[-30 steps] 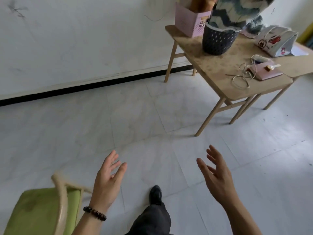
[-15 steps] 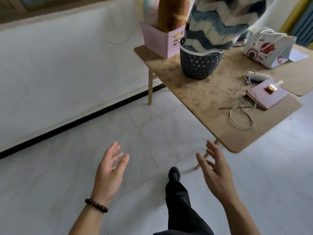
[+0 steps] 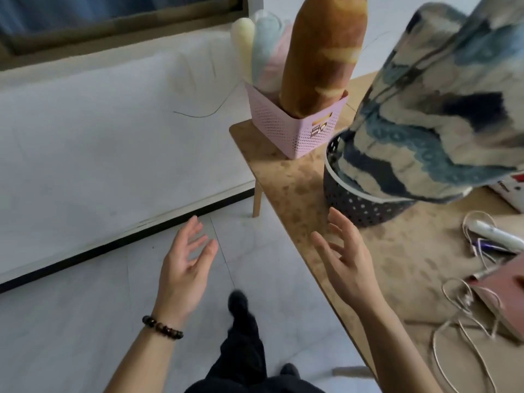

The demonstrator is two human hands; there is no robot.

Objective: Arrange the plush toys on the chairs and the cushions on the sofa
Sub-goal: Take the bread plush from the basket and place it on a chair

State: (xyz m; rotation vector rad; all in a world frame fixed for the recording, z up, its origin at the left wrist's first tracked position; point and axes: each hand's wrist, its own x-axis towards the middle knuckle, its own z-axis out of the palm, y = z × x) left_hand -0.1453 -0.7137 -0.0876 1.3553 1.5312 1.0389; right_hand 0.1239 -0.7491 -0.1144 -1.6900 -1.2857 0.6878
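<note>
A brown bread-shaped plush (image 3: 323,55) stands upright in a pink perforated basket (image 3: 295,126) together with a pastel plush (image 3: 263,49). To its right, a blue-and-cream zigzag cushion (image 3: 442,114) sticks out of a dark dotted basket (image 3: 360,202). Both baskets stand on a wooden table (image 3: 300,188). My left hand (image 3: 184,268) hovers open over the floor, left of the table. My right hand (image 3: 346,259) is open above the table's front edge, just below the dark basket. Neither hand touches anything.
On the table's right side lie white cables (image 3: 459,330), a pink notebook (image 3: 507,293) and a white pen-like device (image 3: 499,236). A white wall with a black skirting line (image 3: 113,245) runs to the left. My leg and black shoe (image 3: 241,307) are over the tiled floor.
The view has closed in on the table and the baskets loom larger. The green chair seen a second ago is out of frame. Both hands stay open and have risen toward the baskets.
</note>
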